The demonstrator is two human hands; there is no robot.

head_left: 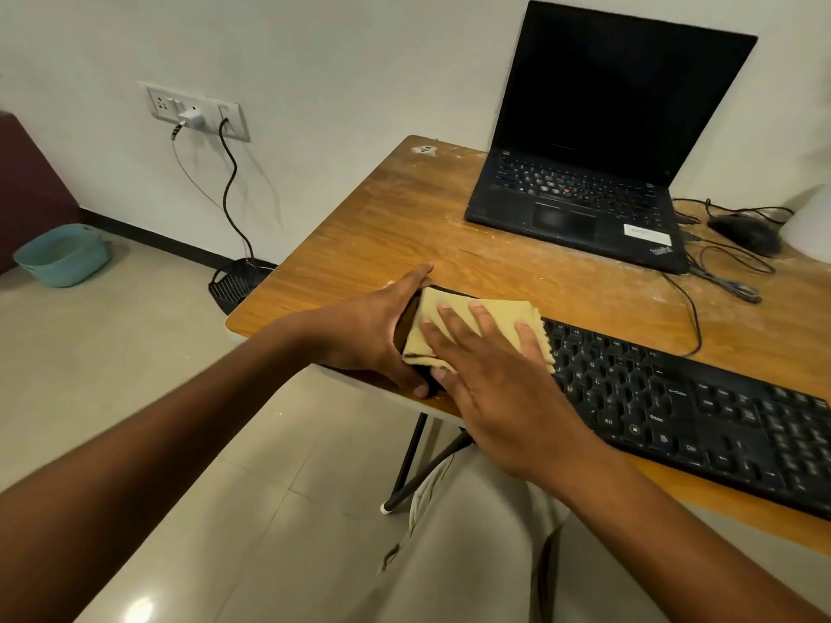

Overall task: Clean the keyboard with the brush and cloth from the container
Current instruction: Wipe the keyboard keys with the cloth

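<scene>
Right hand (pixel 490 366) flat, fingers spread, pressing yellow pinked-edge cloth (pixel 485 328) onto black plastic keyboard (pixel 701 411). Left hand (pixel 382 330) clamped round keyboard's nine-o'clock end – overhanging wooden table (pixel 404 227); could tip.

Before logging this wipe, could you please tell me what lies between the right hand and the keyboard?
The head view shows the yellow cloth lying flat between the right hand and the keyboard's left end.
</scene>
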